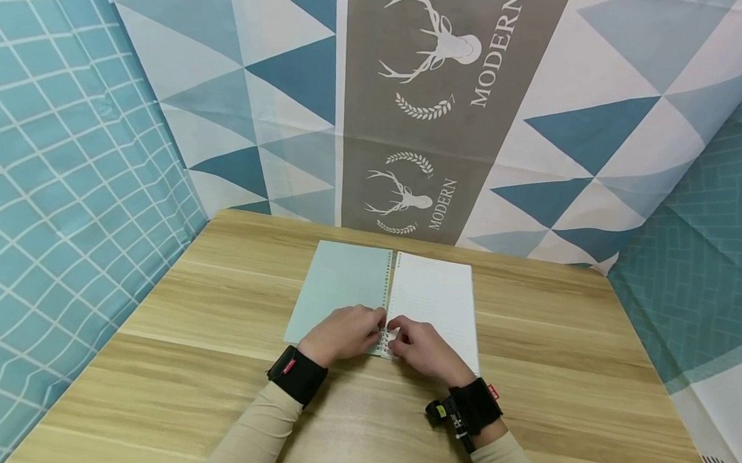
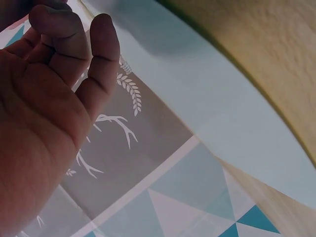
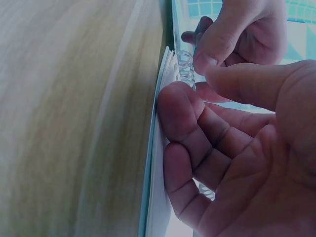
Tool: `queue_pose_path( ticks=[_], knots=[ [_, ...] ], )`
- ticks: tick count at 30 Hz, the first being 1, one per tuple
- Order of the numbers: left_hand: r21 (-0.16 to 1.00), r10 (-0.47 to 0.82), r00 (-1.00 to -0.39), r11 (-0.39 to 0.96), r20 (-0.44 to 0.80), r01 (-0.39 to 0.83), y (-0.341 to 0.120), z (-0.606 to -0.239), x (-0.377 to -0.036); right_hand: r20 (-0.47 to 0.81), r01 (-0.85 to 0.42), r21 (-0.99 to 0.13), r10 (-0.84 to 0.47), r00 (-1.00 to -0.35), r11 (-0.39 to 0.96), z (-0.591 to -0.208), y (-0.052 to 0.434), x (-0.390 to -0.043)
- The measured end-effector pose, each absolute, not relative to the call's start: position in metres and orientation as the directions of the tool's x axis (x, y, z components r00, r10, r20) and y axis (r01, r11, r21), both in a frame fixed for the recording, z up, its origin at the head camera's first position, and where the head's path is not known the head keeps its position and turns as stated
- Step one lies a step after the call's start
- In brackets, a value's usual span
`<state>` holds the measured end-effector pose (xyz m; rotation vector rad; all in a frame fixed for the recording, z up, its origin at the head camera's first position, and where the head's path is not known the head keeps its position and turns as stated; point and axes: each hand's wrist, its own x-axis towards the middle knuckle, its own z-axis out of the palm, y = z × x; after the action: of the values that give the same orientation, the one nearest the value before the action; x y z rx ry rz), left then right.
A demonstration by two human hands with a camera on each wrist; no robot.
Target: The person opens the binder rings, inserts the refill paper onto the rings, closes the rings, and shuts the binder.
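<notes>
An open ring-bound notebook (image 1: 433,296) lies on the table, with its pale green cover (image 1: 344,279) on the left and white lined pages on the right. Clear plastic rings (image 3: 186,69) run down the middle. At the lower end of the spine, my left hand (image 1: 346,330) pinches the rings from the cover side with curled fingers. From the page side my right hand (image 1: 426,350) grips the same rings, its thumb and index finger close to the left thumb. In the left wrist view the left fingertips' contact with the binding is hidden.
The wood-grain table (image 1: 218,308) extends around the notebook on all sides. Behind it hangs a patterned cloth (image 1: 289,117) with triangles and deer heads. A blue grid cloth (image 1: 69,177) borders the left side, and a teal one (image 1: 707,225) the right.
</notes>
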<state>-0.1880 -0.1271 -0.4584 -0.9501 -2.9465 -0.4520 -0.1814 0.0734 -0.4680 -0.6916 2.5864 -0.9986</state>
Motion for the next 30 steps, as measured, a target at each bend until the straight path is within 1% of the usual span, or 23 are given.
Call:
queue_pose_path(
  ticks=[4,17,23,30],
  knots=[
    [0.251,0.57,-0.815,0.778,0.102,0.575,-0.127,-0.4593,-0.1883,-0.091,-0.329,-0.695,-0.533,-0.842,0.639,-0.468,0.0734,-0.1815],
    [0.265,0.569,-0.817,0.777,0.092,0.571,-0.1278,-0.4599,-0.1883,-0.093,-0.333,-0.694,-0.538,-0.838,0.639,-0.4681,0.0729,-0.182],
    [0.248,0.572,-0.812,0.774,0.121,0.582,-0.128,-0.4612,-0.1881,-0.099,-0.321,-0.701,-0.532,-0.841,0.637,-0.4681,0.0737,-0.1818],
    [0.241,0.574,-0.805,0.769,0.146,0.592,-0.127,-0.4596,-0.1858,-0.112,-0.31,-0.723,-0.548,-0.829,0.618,-0.4664,0.0741,-0.1811]
  ],
)
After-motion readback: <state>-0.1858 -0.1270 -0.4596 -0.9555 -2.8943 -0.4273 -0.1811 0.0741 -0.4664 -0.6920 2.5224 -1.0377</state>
